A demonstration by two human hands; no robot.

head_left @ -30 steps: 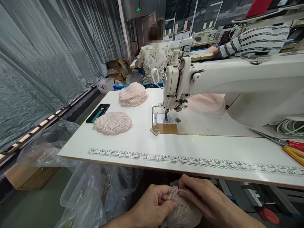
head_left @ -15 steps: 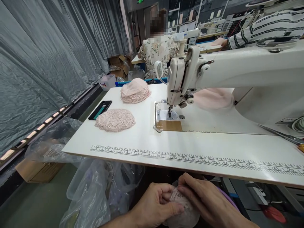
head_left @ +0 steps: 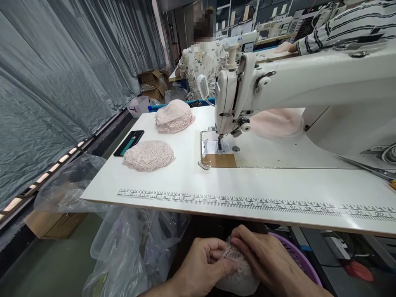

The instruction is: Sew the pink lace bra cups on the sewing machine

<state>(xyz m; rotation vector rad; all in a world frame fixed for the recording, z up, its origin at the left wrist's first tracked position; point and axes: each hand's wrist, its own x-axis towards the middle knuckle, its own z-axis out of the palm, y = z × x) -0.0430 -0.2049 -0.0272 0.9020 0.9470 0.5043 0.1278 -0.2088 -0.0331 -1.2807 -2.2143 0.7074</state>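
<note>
Below the table's front edge, my left hand (head_left: 206,264) and my right hand (head_left: 262,255) both grip a pale lace fabric piece (head_left: 238,276). The left thumb lies across its lace edge, and the right fingers pinch the upper part from the other side. My fingers hide some of it. On the white table (head_left: 173,181) lie a stack of beige lace pieces (head_left: 149,156) and, farther back, a stack of pink lace pieces (head_left: 175,116). The sewing machine (head_left: 229,103) stands at the right, with sheer pink fabric (head_left: 276,122) behind its arm.
A dark phone (head_left: 128,143) lies by the table's left edge, and scissors (head_left: 368,168) lie at the right. A printed ruler (head_left: 229,202) runs along the front. Plastic bags (head_left: 123,251) hang below left; a purple basket (head_left: 297,255) is below right. Two people sit beyond.
Both hands keep hold of the lace piece with only a slight shift of the fingers. The camera view has moved a little, and more of the purple basket shows.
</note>
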